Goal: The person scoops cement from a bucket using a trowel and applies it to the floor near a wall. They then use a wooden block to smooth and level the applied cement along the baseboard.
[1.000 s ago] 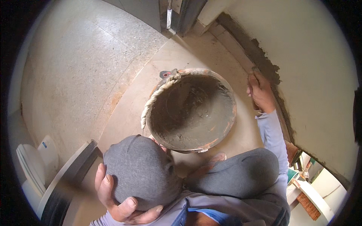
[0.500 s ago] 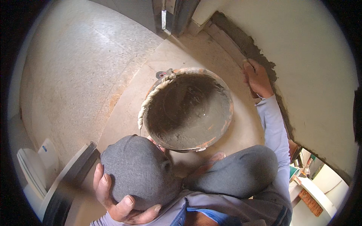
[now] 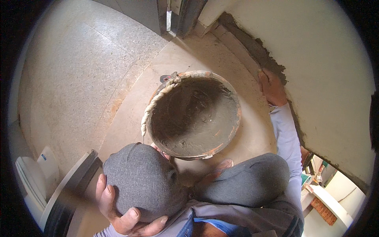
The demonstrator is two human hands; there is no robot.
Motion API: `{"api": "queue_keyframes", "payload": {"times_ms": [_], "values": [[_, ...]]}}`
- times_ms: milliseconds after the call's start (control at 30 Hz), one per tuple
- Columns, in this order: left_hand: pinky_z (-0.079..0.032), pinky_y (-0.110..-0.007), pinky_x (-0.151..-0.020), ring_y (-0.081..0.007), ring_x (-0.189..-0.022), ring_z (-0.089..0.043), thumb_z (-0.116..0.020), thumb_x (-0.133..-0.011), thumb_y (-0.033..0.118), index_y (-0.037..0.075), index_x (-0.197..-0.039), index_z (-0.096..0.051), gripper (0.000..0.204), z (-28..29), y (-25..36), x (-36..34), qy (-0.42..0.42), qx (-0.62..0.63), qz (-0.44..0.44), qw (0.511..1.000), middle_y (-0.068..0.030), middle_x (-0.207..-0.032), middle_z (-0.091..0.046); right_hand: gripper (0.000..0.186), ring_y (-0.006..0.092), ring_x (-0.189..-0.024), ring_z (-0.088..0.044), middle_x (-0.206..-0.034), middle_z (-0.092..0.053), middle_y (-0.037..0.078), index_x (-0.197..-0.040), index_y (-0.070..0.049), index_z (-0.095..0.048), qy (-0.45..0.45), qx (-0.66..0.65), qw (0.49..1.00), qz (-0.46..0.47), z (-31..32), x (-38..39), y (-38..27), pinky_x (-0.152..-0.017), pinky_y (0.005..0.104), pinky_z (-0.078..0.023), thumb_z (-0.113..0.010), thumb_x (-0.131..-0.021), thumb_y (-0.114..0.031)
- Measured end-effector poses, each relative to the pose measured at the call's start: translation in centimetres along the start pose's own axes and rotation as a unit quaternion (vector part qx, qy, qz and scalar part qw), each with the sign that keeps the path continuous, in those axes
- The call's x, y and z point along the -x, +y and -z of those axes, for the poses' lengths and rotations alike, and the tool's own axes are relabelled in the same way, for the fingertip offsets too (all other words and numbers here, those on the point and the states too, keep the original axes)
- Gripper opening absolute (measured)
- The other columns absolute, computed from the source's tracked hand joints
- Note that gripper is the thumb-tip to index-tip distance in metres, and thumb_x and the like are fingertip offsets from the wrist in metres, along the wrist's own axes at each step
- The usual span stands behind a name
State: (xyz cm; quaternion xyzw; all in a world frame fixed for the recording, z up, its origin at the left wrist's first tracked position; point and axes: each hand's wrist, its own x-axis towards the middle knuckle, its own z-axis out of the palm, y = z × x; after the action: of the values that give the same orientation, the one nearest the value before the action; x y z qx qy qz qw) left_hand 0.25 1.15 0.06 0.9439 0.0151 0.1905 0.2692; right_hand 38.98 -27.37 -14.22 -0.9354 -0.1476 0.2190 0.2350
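My left hand (image 3: 125,215) rests on my left knee (image 3: 144,181), fingers spread round the grey cloth. My right hand (image 3: 273,87) is down at the foot of the wall, against a strip of wet grey mortar (image 3: 265,54). Its fingers are curled closed, and whatever they grip is hidden. Between my knees and the wall stands a round bucket (image 3: 211,155) holding grey mortar (image 3: 197,122). A twisted pale rope handle (image 3: 152,106) lies along its left rim.
A pale wall (image 3: 323,79) rises on the right. Ahead is a dark door frame (image 3: 189,17). Speckled floor (image 3: 79,75) spreads to the left, with a white toilet (image 3: 33,177) at the lower left. Bricks (image 3: 323,211) lie behind at the lower right.
My right hand has moved slightly right and nearer to me along the wall's foot. My left hand stays on the knee. The view has shifted a little.
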Motion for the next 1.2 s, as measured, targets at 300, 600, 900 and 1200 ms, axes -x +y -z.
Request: {"api": "queue_keyframes", "payload": {"times_ms": [300,600,900,1200], "values": [[-0.028,-0.066,-0.101,-0.0533,-0.125,-0.036,-0.072,-0.065,0.058,0.029,-0.136,-0.042,0.083,-0.3,0.3,1.1,0.046,0.018,0.109,0.993,-0.0282,-0.139,-0.035,0.031,0.0371,-0.081,-0.064,-0.086,-0.065,0.021,-0.101,0.002,-0.058,0.112,0.083,0.986,0.096,-0.2,2.9,1.1,-0.071,0.0452,-0.047,-0.051,-0.092,-0.026],[-0.028,-0.066,-0.101,-0.0536,-0.126,-0.034,-0.069,-0.070,0.056,0.030,-0.140,-0.037,0.082,0.4,0.2,0.8,0.005,0.011,0.087,0.996,-0.0286,-0.141,-0.031,0.031,0.0350,-0.077,-0.063,-0.083,-0.064,0.019,-0.104,0.003,-0.058,0.050,-0.006,0.999,-0.010,1.4,1.9,-3.7,-0.070,0.0439,-0.047,-0.050,-0.093,-0.026],[-0.027,-0.065,-0.102,-0.0533,-0.126,-0.034,-0.067,-0.072,0.057,0.030,-0.142,-0.033,0.083,1.0,-0.8,2.3,-0.017,0.042,0.138,0.989,-0.0290,-0.142,-0.028,0.029,0.0231,-0.074,-0.064,-0.081,-0.062,0.019,-0.106,-0.001,-0.059,0.007,0.023,0.998,-0.062,1.1,1.4,-1.7,-0.061,0.0380,-0.050,-0.050,-0.093,-0.025],[-0.029,-0.062,-0.102,-0.0542,-0.126,-0.034,-0.067,-0.072,0.057,0.032,-0.143,-0.031,0.083,1.4,-0.5,1.0,-0.028,0.000,0.116,0.993,-0.0320,-0.142,-0.027,0.034,0.0383,-0.090,-0.061,-0.101,-0.061,0.027,-0.112,0.003,-0.055,0.096,0.130,0.977,0.139,-0.7,2.9,0.7,-0.078,0.0442,-0.048,-0.048,-0.094,-0.024]]}}
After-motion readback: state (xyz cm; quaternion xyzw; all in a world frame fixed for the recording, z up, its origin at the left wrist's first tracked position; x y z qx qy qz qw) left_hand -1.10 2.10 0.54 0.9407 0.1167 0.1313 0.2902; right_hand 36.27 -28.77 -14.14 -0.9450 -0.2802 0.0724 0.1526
